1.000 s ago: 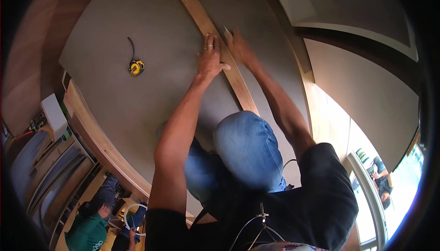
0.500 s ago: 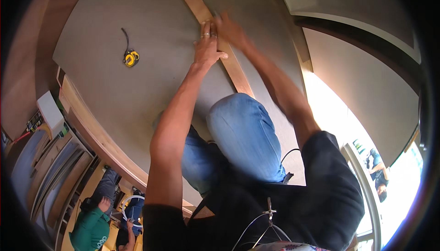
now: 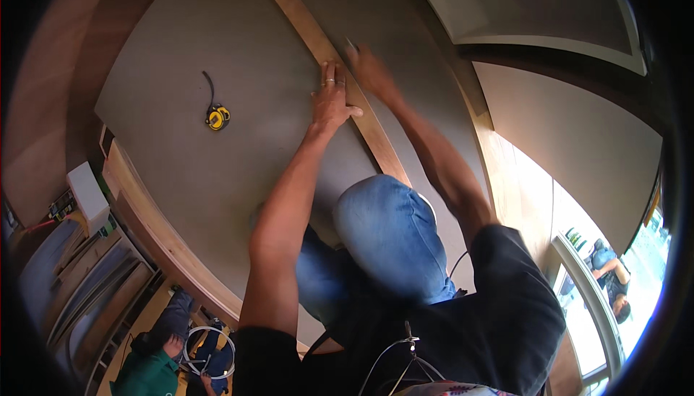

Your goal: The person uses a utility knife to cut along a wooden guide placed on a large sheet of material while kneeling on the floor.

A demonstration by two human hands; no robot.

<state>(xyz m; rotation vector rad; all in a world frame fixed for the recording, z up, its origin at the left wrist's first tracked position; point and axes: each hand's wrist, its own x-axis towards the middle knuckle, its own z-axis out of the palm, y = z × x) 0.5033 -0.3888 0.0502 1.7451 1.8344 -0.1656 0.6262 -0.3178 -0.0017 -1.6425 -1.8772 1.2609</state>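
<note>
A long narrow wooden strip [image 3: 303,27] lies diagonally across a large grey-brown sheet [image 3: 260,78]. My left hand [image 3: 333,103] presses down on the strip with its fingers stretched out and its thumb spread to the side. Just right of the strip, over the sheet, is my right hand [image 3: 374,76], closed around a thin pointed tool [image 3: 351,45]. Only the tip of that tool shows, and motion blurs it, so its exact kind is unclear. My jeans-clad knee [image 3: 390,222] rests at the near end of the strip.
A yellow and black tape measure [image 3: 217,117] lies on the sheet at left, its dark strap extending away. Racked boards [image 3: 94,287] stand lower left, near a person in green [image 3: 152,367]. Another person [image 3: 613,280] is beyond the window frame at right.
My view has shifted, so the strip and tape measure appear lower. My right hand has moved slightly nearer along the strip's right side; my left hand stays on the strip.
</note>
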